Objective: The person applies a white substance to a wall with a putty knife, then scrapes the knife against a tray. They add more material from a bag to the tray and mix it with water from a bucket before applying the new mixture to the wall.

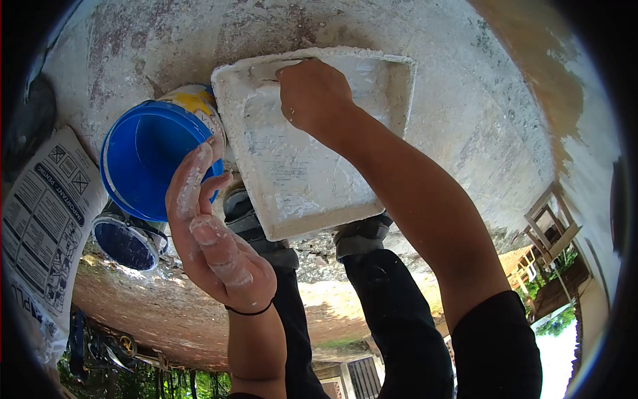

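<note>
My right hand [315, 95] is closed in a fist over the far side of a shallow, white-crusted tray [312, 225]. A thin, pale edge shows beside its fingers, but I cannot tell what the hand grips. Smears of white paste [286, 169] coat the tray's floor. To the left, my left hand [222, 243] is raised with its fingers apart and holds nothing; white residue covers the fingers and thumb. Its fingertips overlap the rim of a blue-lined bucket [149, 143] standing against the tray's left side.
A smaller dark-blue pail [126, 245] sits below the bucket, beside a printed bag [50, 213] at the far left. My shoes [362, 234] are at the tray's near edge. A stained, pale wall or floor surface [465, 133] spreads around the tray.
</note>
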A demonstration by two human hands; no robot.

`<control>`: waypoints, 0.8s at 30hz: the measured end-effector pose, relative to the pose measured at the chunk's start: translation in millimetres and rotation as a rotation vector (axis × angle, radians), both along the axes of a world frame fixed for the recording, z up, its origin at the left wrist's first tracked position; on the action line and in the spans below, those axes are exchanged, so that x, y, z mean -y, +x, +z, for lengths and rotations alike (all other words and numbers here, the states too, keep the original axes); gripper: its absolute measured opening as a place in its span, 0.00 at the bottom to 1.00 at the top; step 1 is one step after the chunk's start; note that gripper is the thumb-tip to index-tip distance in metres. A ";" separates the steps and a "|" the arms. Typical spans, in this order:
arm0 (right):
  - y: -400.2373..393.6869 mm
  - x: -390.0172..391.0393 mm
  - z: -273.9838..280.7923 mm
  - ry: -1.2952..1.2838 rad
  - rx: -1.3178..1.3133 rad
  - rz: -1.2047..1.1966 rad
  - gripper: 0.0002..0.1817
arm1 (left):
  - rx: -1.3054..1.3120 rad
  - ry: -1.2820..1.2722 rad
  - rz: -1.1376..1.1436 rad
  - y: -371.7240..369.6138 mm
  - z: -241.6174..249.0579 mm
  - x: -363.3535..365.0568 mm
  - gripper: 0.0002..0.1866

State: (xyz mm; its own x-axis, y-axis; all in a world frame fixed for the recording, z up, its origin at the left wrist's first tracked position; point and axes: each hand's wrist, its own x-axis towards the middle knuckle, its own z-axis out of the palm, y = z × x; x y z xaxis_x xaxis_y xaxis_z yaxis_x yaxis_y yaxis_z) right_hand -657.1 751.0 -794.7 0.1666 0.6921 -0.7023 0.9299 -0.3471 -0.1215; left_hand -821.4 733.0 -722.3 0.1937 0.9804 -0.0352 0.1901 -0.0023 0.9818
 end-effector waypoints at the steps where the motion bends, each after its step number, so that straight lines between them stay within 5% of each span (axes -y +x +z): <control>1: 0.6 4.3 0.9 0.048 0.036 0.014 0.13 | 0.005 -0.015 -0.002 0.0 0.3 -0.6 0.26; 8: -3.3 33.9 9.5 0.190 0.082 -0.002 0.07 | -0.008 -0.002 0.015 -0.1 1.4 1.1 0.26; 10: -9.5 36.4 2.7 0.521 0.106 0.211 0.08 | 0.012 -0.009 0.013 0.7 -0.1 2.4 0.26; 17: -9.4 58.0 -35.6 0.575 0.062 0.351 0.12 | 0.017 -0.013 0.013 4.0 -0.5 4.1 0.26; 24: 8.6 83.8 -18.4 0.596 0.090 0.425 0.13 | 0.002 -0.014 0.004 3.4 -0.3 2.2 0.26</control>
State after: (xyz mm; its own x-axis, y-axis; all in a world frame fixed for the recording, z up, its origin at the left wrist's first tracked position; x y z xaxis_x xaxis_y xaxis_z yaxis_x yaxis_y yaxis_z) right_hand -648.5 667.1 -813.0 -0.1613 0.9698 -0.1830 0.9848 0.1461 -0.0937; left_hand -818.0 730.8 -722.5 0.1903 0.9805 -0.0482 0.1876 0.0119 0.9822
